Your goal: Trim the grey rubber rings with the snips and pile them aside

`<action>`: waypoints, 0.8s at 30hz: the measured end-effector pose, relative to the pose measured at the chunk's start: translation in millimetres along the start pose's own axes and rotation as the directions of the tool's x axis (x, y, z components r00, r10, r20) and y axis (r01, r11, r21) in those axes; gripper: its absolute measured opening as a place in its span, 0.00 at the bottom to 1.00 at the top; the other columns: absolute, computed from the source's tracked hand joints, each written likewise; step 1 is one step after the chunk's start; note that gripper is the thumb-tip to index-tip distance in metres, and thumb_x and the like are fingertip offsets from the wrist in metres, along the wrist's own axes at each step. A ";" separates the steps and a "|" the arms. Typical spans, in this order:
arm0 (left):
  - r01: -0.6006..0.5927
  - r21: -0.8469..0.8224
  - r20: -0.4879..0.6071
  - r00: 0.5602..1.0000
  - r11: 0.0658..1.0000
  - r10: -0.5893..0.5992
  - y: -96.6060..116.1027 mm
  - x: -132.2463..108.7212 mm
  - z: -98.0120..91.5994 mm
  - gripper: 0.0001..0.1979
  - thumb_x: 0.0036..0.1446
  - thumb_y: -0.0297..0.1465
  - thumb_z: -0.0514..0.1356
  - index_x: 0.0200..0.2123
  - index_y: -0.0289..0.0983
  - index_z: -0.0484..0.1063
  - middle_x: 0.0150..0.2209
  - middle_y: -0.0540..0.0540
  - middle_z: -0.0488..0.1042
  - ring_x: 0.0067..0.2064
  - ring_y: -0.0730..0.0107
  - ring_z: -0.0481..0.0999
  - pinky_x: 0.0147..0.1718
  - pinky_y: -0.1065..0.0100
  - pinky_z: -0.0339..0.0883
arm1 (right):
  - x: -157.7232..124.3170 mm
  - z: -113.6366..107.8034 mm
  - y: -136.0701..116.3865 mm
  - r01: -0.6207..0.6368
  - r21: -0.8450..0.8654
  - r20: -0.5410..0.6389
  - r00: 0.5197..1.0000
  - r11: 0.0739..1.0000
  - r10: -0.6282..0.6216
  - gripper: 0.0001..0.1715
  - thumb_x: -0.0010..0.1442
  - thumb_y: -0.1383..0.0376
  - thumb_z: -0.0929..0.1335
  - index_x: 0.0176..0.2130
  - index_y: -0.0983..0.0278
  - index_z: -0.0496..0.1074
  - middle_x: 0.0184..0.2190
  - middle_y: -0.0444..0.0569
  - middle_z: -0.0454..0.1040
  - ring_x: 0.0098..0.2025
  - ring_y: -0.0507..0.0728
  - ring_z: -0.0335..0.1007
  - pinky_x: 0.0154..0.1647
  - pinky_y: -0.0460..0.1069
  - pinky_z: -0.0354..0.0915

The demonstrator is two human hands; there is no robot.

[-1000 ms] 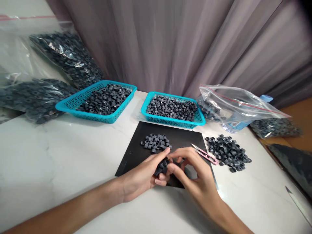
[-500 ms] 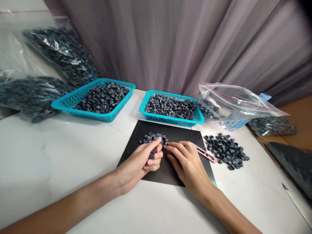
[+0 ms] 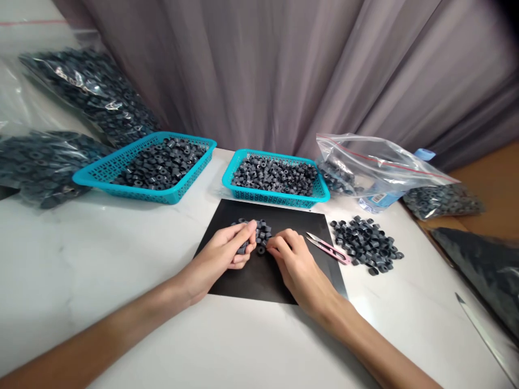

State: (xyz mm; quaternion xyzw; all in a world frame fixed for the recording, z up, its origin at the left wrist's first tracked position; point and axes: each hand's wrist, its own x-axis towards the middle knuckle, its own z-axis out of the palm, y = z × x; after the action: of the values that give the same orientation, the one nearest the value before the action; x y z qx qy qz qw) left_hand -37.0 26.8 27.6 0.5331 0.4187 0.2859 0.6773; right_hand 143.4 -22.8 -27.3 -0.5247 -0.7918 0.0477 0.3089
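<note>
Centrally, two bare hands meet over a black mat [image 3: 259, 283], their forearms entering from the lower left and lower right corners, where the frame cuts them off. The left hand [image 3: 227, 243], thumb uppermost, is curled around a cluster of dark grey rings [image 3: 242, 248]. The right hand [image 3: 292, 256], back upward and wrist raised, points its bent fingertips down at the right edge of a loose ring heap [image 3: 264, 231] at mid-frame; its thumb is hidden, and whether it pinches a piece cannot be told. The left palm and most of the enclosed rings are concealed by the fingers, which also mask part of the heap. At right of centre lie pink-handled snips [image 3: 330, 249]. A bottle [image 3: 379, 201] is partly covered by a clear bag [image 3: 385, 162]; bags [image 3: 52, 162] at upper left are cropped.
</note>
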 end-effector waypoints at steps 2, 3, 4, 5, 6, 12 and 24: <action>0.000 0.030 0.002 1.000 1.000 0.000 -1.3 -0.2 0.8 0.20 0.64 0.47 0.57 0.31 0.36 0.66 0.26 0.55 0.58 0.23 0.81 0.49 0.21 0.75 0.42 | -0.3 -1.2 -3.6 -0.027 0.075 -0.016 0.999 0.997 0.029 0.13 0.70 0.73 0.58 0.46 0.59 0.66 0.44 0.51 0.67 0.44 0.57 0.67 0.46 0.52 0.68; 0.010 0.036 0.004 1.000 0.999 -0.010 -2.2 -0.5 1.6 0.20 0.64 0.48 0.57 0.31 0.35 0.67 0.26 0.55 0.57 0.23 0.81 0.49 0.21 0.75 0.42 | -0.2 -1.7 -5.1 -0.041 0.117 -0.032 0.998 0.992 0.045 0.11 0.71 0.72 0.58 0.46 0.60 0.66 0.45 0.51 0.66 0.44 0.56 0.67 0.46 0.52 0.68; 0.020 0.042 0.009 1.000 0.999 -0.021 -3.3 -0.6 2.4 0.21 0.64 0.48 0.57 0.31 0.35 0.67 0.26 0.55 0.56 0.23 0.81 0.49 0.21 0.75 0.43 | 0.1 -2.2 -6.3 -0.053 0.156 -0.050 0.997 0.986 0.061 0.10 0.71 0.71 0.58 0.46 0.60 0.65 0.45 0.51 0.66 0.44 0.56 0.67 0.47 0.51 0.68; 0.027 0.052 0.014 1.000 0.998 -0.028 -4.7 -0.5 3.1 0.21 0.63 0.48 0.57 0.31 0.35 0.67 0.26 0.55 0.56 0.23 0.81 0.49 0.21 0.75 0.42 | 0.3 -2.8 -7.1 -0.062 0.189 -0.064 0.995 0.980 0.075 0.09 0.71 0.71 0.59 0.45 0.60 0.65 0.44 0.51 0.66 0.44 0.56 0.67 0.47 0.51 0.68; 0.026 0.068 0.022 0.999 0.997 -0.028 -6.5 -0.2 3.5 0.21 0.62 0.49 0.58 0.30 0.35 0.67 0.25 0.55 0.56 0.23 0.81 0.49 0.21 0.75 0.42 | 0.5 -3.5 -7.5 -0.069 0.212 -0.071 0.994 0.975 0.086 0.09 0.71 0.71 0.59 0.44 0.61 0.65 0.43 0.51 0.67 0.44 0.56 0.67 0.46 0.51 0.68; -0.013 0.223 0.095 0.995 0.975 -0.008 -19.2 3.8 -0.7 0.21 0.61 0.49 0.58 0.29 0.37 0.69 0.22 0.57 0.54 0.21 0.79 0.50 0.19 0.74 0.43 | -3.7 -8.0 -8.0 -0.090 0.225 -0.031 0.995 0.970 0.100 0.09 0.71 0.71 0.60 0.41 0.60 0.66 0.37 0.48 0.71 0.40 0.56 0.66 0.41 0.51 0.67; -0.012 0.361 0.016 1.000 0.933 0.006 -21.9 2.2 -9.8 0.23 0.62 0.51 0.55 0.35 0.36 0.75 0.21 0.56 0.57 0.20 0.77 0.51 0.18 0.73 0.44 | -12.1 -10.0 -6.3 -0.112 0.250 0.029 0.994 0.962 0.108 0.08 0.69 0.71 0.64 0.46 0.59 0.67 0.38 0.47 0.72 0.40 0.56 0.70 0.40 0.50 0.69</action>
State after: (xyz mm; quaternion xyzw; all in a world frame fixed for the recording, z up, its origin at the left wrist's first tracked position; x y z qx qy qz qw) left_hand -45.7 27.4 5.2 0.6524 0.4566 0.2034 0.5697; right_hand 146.8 -38.4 -22.1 -0.5243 -0.7512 0.1685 0.3638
